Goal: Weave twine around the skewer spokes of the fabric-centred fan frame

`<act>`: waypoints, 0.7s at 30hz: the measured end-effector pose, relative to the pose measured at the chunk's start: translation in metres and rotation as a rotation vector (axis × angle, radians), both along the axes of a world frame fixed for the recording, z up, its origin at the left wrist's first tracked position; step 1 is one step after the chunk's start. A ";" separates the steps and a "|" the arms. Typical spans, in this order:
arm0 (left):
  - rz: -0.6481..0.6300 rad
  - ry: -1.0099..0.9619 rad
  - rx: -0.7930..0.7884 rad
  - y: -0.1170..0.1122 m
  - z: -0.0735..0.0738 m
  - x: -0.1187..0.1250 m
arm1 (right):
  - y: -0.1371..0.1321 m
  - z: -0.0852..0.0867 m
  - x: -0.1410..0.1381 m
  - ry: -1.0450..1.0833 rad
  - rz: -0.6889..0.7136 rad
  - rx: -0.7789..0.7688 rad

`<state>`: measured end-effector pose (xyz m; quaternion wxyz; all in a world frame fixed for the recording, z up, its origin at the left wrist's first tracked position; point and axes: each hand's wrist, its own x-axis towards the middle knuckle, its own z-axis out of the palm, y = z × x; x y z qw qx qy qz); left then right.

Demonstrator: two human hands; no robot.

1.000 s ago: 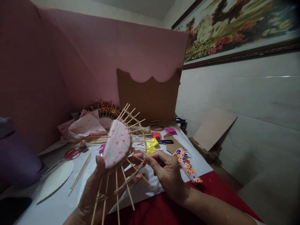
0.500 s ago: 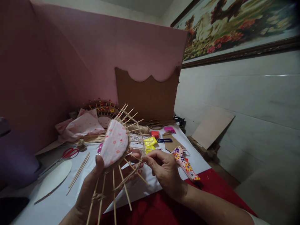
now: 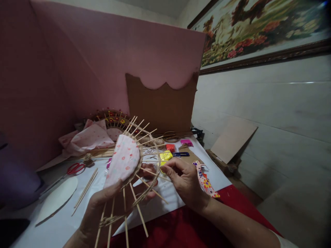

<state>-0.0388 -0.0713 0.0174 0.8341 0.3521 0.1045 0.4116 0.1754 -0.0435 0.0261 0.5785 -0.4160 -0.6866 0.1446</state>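
My left hand (image 3: 111, 198) grips a half-round craft piece (image 3: 125, 156) covered in pink flowered fabric, its thumb on the front and fingers behind. Thin wooden sticks (image 3: 138, 210) fan out from its curved edge. Twine (image 3: 147, 191) runs across the sticks in an arc and is wound thickly near the lower ones. At the arc's outer right side, my right hand (image 3: 184, 182) is closed in a pinch by a stick's end, on what looks like a strand of the twine; the strand itself is hard to make out between the fingertips.
Red-handled scissors (image 3: 76, 168), loose sticks (image 3: 85, 191) and a pale oval piece (image 3: 58, 199) lie left. Yellow packets (image 3: 166, 156), a dark blue cutter (image 3: 181, 154) and a flower-patterned piece (image 3: 207, 182) sit right. Scalloped cardboard (image 3: 160, 106) stands behind.
My right hand has drawn slightly right, away from the twine arc. The craft piece has shifted a little left and down, and my left thumb has moved toward its lower curved edge.
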 end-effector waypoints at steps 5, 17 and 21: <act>-0.006 0.079 -0.021 0.020 0.020 0.014 | 0.002 0.000 0.001 -0.024 -0.009 -0.003; 0.013 0.201 0.018 0.018 0.024 0.013 | -0.001 0.003 0.003 -0.213 0.043 0.127; -0.041 0.180 -0.040 0.018 0.031 0.013 | 0.003 0.009 0.011 -0.269 0.083 0.217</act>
